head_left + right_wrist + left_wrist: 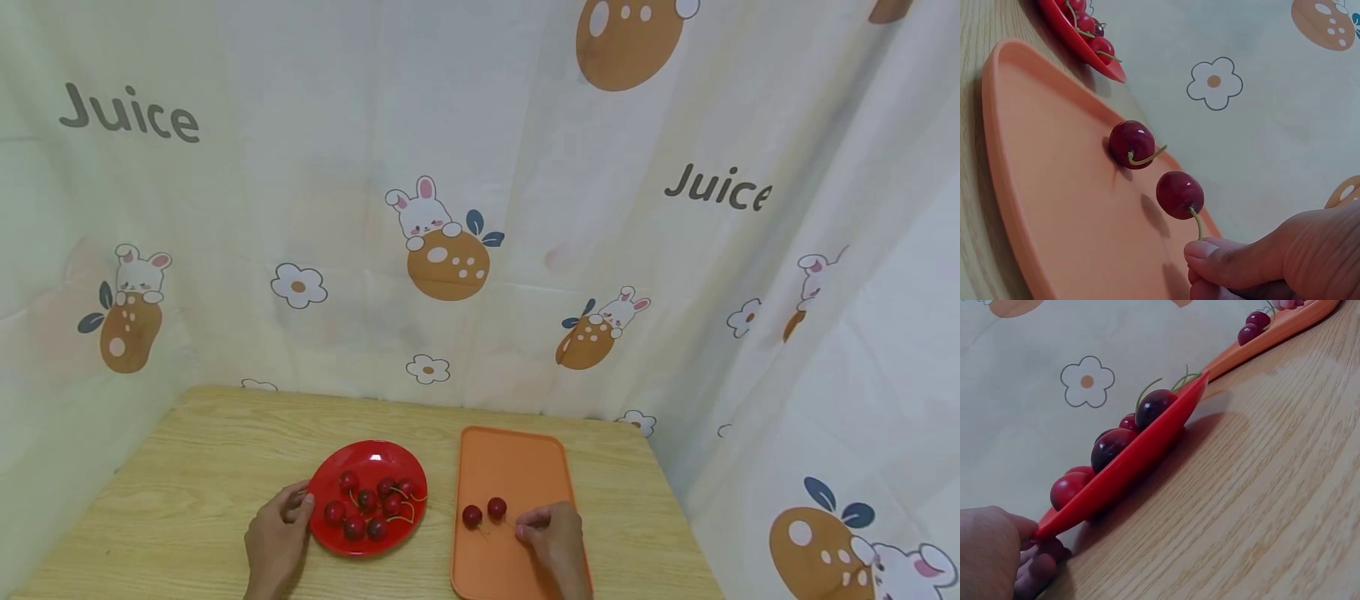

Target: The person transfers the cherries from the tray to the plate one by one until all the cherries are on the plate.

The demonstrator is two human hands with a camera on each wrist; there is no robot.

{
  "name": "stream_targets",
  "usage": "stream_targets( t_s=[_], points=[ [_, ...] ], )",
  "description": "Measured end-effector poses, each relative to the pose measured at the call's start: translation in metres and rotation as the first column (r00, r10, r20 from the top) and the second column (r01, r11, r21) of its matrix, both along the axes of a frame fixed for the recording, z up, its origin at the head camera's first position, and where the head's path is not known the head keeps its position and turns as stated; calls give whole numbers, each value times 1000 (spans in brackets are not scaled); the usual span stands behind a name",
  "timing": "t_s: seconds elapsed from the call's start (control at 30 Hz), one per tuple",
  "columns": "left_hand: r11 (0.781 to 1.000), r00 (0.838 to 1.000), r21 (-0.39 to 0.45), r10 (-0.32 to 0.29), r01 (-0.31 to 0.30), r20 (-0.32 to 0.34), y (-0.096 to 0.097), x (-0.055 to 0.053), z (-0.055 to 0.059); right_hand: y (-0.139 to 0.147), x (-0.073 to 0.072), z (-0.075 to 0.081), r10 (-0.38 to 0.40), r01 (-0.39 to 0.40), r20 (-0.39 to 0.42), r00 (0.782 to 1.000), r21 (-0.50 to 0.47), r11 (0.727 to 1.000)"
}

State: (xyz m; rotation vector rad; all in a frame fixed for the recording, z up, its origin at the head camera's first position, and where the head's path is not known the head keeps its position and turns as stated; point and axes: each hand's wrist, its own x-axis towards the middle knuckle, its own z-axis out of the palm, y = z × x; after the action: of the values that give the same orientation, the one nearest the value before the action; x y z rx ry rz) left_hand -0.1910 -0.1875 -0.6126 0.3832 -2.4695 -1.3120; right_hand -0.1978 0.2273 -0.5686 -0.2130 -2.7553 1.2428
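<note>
My left hand (276, 533) grips the left rim of a red plate (330, 467), thumb over the edge and fingers beneath it, as the left wrist view shows. Several dark red cherries (367, 500) with green stems lie on that plate. Over the orange tray (510, 458), my right hand (553, 537) pinches the stem of one cherry (1180, 195) between thumb and fingertips. This cherry hangs close over the tray, with its shadow beneath. Another cherry (1132, 144) sits on the tray just beside it, its stem curving up.
Both plate and tray stand on a light wood-grain table (225, 433), the tray right of the plate with a narrow strip of table between. A pale curtain (337, 208) with rabbit and flower prints hangs behind the table and along its sides.
</note>
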Motion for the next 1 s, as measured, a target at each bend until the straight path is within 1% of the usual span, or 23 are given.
stream_targets(
  t_s=[0.13,0.27,0.63,0.77,0.83,1.0],
  points=[
    [1000,1000,1,-4,4,-3,0,0,1,-3,0,2,-25,25,7,1000,-11,1000],
    [1000,1000,0,-4,4,-6,0,1,1,-6,-1,3,-35,35,-6,999,5,999],
    [1000,1000,-3,-2,2,-2,0,0,-1,-12,-2,3,0,5,-110,994,41,999],
    [1000,1000,-1,3,-3,-5,0,0,-2,-15,-5,1,11,-7,-130,991,24,1000],
    [1000,1000,0,6,-6,-8,1,0,-1,-17,-6,0,8,-8,-127,992,8,1000],
    [1000,1000,1,10,-10,-13,1,0,-2,-22,-7,0,21,-24,-141,990,-16,1000]
  ],
)
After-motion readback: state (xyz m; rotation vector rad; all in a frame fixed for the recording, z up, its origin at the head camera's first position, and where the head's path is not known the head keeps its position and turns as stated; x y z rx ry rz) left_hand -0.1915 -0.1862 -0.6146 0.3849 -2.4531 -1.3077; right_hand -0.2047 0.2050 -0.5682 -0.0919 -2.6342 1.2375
